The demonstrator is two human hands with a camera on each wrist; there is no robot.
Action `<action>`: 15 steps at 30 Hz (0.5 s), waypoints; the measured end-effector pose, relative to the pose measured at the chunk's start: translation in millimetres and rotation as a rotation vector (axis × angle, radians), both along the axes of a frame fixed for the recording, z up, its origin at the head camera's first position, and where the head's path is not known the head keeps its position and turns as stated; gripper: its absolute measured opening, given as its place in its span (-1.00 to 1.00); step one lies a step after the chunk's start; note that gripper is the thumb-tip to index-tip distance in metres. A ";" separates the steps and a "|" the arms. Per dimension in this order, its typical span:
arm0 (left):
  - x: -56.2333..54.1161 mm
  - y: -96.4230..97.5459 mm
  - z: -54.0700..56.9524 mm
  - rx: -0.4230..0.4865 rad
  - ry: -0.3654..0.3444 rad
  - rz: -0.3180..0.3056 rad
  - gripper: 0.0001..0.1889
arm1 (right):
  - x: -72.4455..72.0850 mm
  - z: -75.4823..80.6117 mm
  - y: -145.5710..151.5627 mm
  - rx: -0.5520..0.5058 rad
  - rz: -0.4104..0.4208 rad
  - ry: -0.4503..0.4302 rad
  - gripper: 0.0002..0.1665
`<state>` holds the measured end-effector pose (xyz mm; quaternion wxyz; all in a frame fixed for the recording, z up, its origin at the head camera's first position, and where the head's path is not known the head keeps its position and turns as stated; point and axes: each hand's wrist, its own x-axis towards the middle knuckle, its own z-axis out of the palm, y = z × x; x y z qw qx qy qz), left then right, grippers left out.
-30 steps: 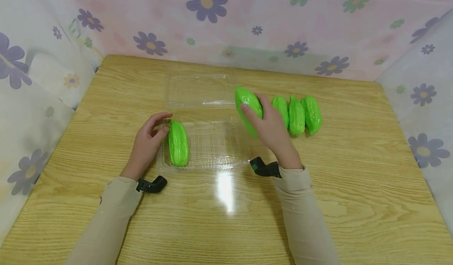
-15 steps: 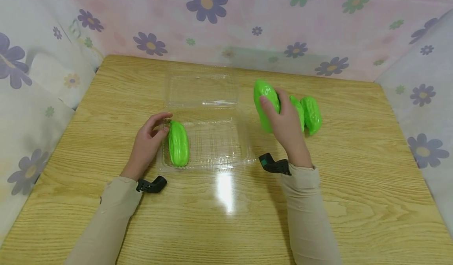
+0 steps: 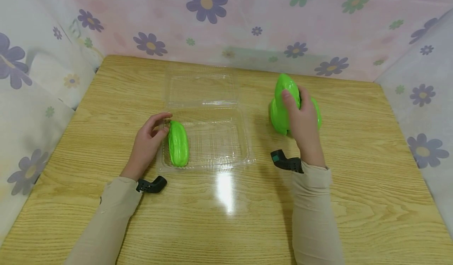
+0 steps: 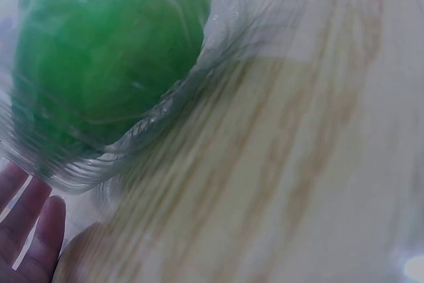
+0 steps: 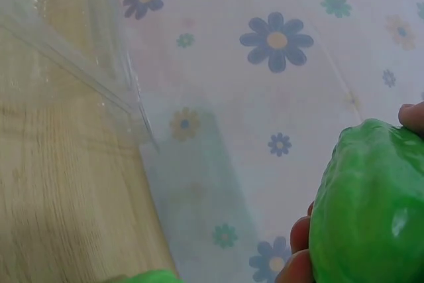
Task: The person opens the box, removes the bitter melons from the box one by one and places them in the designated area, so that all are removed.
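My right hand [image 3: 305, 121] grips a bright green ridged fruit [image 3: 286, 88], its pointed end up, above other green fruits [image 3: 316, 113] that it partly hides. In the right wrist view thumb and fingers hold this fruit [image 5: 371, 210] from both sides. My left hand [image 3: 146, 139] touches the left side of a clear plastic clamshell box [image 3: 212, 167]. Inside the box's left end lies one green fruit [image 3: 179, 144]. The left wrist view has straight fingers [image 4: 45, 240] beside the box wall, with the fruit [image 4: 112, 57] behind it.
The box's hinged lid [image 3: 201, 87] lies open toward the back of the wooden table [image 3: 198, 225]. A flowered cloth [image 3: 247, 17] hangs behind the table and along its sides. Black wrist cameras [image 3: 152, 184] sit on both wrists.
My right hand has carried its green fruit to the right, away from the box and over the other fruits. The left hand has stayed at the box's left side.
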<state>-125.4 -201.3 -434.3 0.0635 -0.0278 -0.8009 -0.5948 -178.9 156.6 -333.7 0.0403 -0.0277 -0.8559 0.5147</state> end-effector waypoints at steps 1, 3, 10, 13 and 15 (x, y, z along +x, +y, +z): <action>0.0 0.0 0.2 0.002 0.000 0.000 -0.65 | -0.2 0.0 2.2 -0.008 -0.009 0.005 -0.28; 0.2 0.0 0.5 0.002 -0.002 0.000 -0.65 | -0.5 0.0 6.5 -0.018 -0.026 0.013 -0.31; 0.5 -0.2 0.9 -0.002 -0.008 0.000 -0.65 | -0.8 1.6 20.2 -0.096 -0.078 0.040 -0.42; 0.4 -0.3 0.8 -0.012 -0.009 0.002 -0.65 | -0.9 2.5 25.7 -0.143 -0.099 0.035 -0.43; 0.1 -0.2 0.5 -0.018 -0.010 0.003 -0.65 | -1.3 2.3 29.9 -0.167 -0.107 0.033 -0.42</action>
